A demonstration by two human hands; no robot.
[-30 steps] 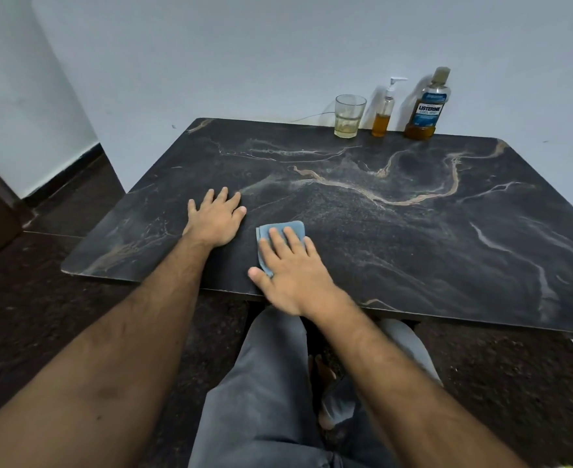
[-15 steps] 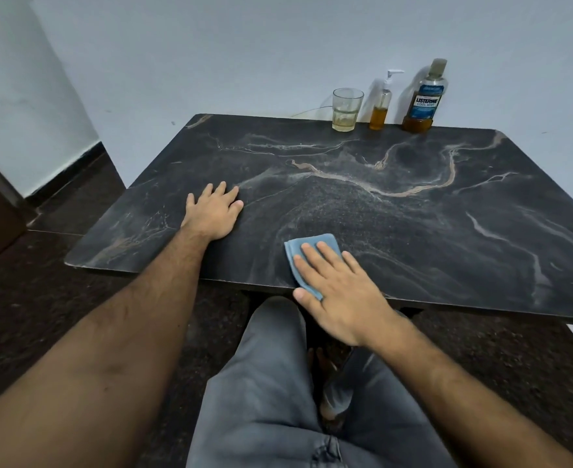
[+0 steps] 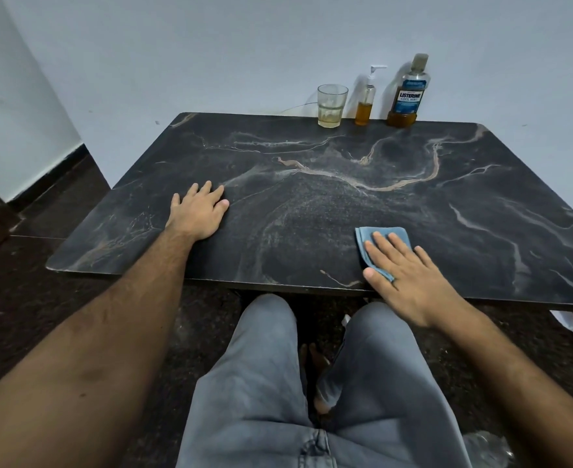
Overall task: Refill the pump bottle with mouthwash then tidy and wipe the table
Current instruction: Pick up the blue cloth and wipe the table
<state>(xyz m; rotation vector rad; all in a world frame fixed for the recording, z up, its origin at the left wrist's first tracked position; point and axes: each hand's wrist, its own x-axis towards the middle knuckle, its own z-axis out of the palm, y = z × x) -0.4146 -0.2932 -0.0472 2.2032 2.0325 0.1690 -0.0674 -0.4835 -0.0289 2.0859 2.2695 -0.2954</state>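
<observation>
My right hand (image 3: 405, 275) lies flat with straight fingers on a folded blue cloth (image 3: 363, 239), pressing it onto the dark marble table (image 3: 312, 204) near the front edge. My left hand (image 3: 199, 211) rests flat on the table's left part, fingers spread. At the far edge against the wall stand a glass (image 3: 331, 105) with a little pale liquid, a small pump bottle (image 3: 366, 101) holding amber liquid, and a Listerine mouthwash bottle (image 3: 407, 92) with amber liquid low in it.
A white wall runs behind the table, and a dark floor lies to the left and below. My legs in grey trousers (image 3: 312, 400) are under the front edge. A white scrap (image 3: 565, 320) lies on the floor at the right.
My right hand has slid the blue cloth to the right along the table's front edge. The left hand has stayed flat in the same spot.
</observation>
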